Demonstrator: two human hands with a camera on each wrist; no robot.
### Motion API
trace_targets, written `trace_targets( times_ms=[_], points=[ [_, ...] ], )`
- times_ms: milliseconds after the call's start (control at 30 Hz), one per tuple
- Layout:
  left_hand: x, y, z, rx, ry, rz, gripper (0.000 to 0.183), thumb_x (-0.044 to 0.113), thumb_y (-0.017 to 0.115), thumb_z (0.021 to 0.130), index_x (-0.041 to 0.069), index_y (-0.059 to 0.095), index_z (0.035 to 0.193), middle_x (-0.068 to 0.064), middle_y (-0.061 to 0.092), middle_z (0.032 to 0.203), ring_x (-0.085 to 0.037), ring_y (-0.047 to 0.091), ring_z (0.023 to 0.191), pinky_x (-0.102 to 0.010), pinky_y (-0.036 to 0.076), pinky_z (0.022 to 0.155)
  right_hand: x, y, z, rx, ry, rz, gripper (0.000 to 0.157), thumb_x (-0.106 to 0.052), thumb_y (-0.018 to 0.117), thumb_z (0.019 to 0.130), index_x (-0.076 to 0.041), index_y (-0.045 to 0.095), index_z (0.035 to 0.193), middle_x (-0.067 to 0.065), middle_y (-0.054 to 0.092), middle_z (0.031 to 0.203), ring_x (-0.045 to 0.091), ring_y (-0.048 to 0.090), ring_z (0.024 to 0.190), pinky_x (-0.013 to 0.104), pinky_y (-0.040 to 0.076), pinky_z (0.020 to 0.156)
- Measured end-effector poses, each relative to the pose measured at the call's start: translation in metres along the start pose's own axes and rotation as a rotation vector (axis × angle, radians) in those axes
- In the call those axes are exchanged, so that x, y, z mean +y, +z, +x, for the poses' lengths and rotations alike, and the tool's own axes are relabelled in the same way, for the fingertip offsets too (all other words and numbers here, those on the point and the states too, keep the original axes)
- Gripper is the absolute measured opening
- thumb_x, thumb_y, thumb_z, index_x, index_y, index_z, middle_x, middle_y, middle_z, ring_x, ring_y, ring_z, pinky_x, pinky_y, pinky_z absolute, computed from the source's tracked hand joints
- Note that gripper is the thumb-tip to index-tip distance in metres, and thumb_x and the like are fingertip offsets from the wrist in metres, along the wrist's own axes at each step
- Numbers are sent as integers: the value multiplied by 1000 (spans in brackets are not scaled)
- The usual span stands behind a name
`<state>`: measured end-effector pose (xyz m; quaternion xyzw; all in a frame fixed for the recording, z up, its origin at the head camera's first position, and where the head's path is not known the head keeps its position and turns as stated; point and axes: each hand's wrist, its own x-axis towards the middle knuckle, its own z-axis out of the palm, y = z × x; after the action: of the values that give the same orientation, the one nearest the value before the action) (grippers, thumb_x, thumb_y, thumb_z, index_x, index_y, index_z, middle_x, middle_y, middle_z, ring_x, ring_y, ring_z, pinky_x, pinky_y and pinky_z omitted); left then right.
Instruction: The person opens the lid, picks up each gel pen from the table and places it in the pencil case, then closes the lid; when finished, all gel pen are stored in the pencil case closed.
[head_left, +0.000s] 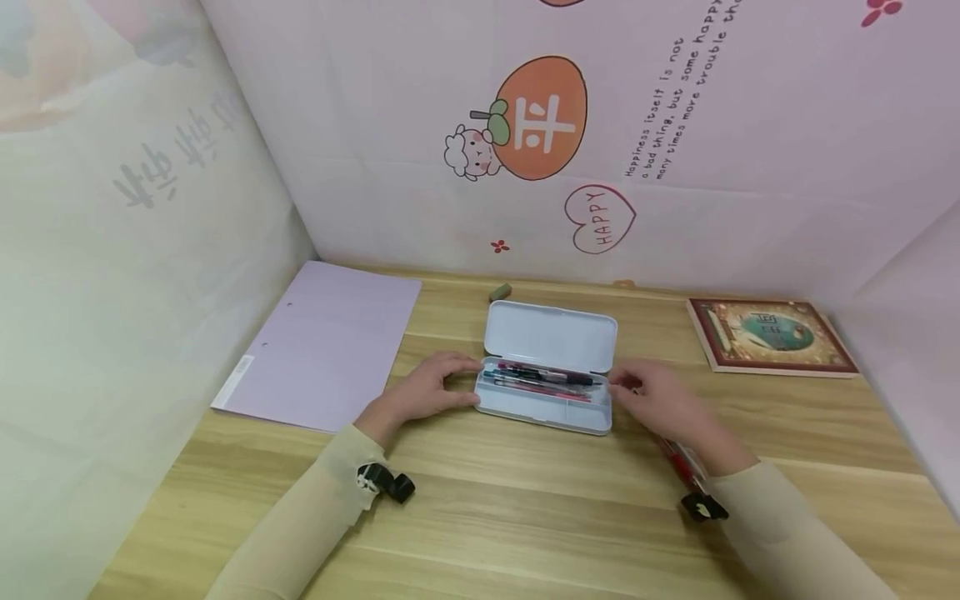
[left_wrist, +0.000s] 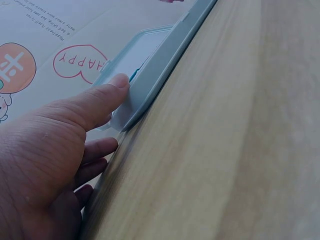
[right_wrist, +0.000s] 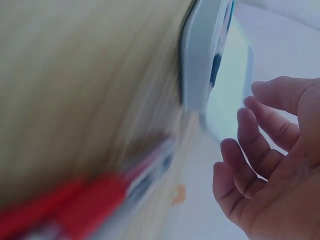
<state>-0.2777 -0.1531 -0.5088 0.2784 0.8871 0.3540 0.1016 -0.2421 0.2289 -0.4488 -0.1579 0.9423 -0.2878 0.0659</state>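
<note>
A pale blue pencil case (head_left: 542,421) lies with its lid (head_left: 551,336) raised back, several pens (head_left: 543,377) in its long compartment. At the case's left end my left hand (head_left: 429,387) has its thumb (left_wrist: 107,97) against the rim and its fingers loosely extended. By the right end is my right hand (head_left: 660,398), its fingers relaxed and slightly bent; in the right wrist view (right_wrist: 270,165) they hold nothing. Beneath the right forearm, partly hidden, lies a slim red and clear thing (head_left: 682,464), blurred in the right wrist view.
A lilac sheet or folder (head_left: 330,346) lies at the left against the wall. Behind the case sits a small grey-green block (head_left: 500,292). At the back right is a book (head_left: 772,336) with a decorated cover. Printed cloth walls (head_left: 420,225) enclose the wooden table (head_left: 480,517).
</note>
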Motion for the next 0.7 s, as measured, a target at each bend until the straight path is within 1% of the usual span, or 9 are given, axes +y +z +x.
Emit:
trace_targets(
  times_ms=[133,267,400,567,700],
  points=[
    [0,-1,-1,2,-4,2,59,50,70,88,25,56,139,2,48,143,-22,36,137,-44,28,113,12,-9,-17,-12,61,-26,11,-21,64,96,-12,69,99,0,62,88,18,53,75,34,46,64],
    [1,-1,-1,4,2,-3,58,48,71,88,24,57,139,1,49,143,-22,37,136,-44,28,113,26,-15,-35,-18,71,-38,12,-23,65,96,-13,69,99,-2,61,85,16,52,72,33,45,62],
    [2,-2,-2,10,4,-7,58,46,72,88,22,58,138,0,50,143,-23,38,136,-45,29,112,38,-18,-49,-8,75,-58,11,-24,66,95,-14,69,98,-3,61,85,15,51,73,32,44,63],
    [3,-2,-2,11,-3,0,59,47,72,88,22,58,139,0,49,143,-23,37,136,-45,28,113,50,-19,-61,-36,91,-93,13,-26,70,92,-14,71,98,-5,61,83,14,51,71,31,44,61],
    [3,-1,-1,6,-2,5,59,48,72,87,22,57,139,1,49,143,-22,37,136,-44,29,112,54,-17,-66,-71,127,-102,13,-28,72,90,-16,70,95,-5,59,79,13,50,68,29,43,58]
  ],
)
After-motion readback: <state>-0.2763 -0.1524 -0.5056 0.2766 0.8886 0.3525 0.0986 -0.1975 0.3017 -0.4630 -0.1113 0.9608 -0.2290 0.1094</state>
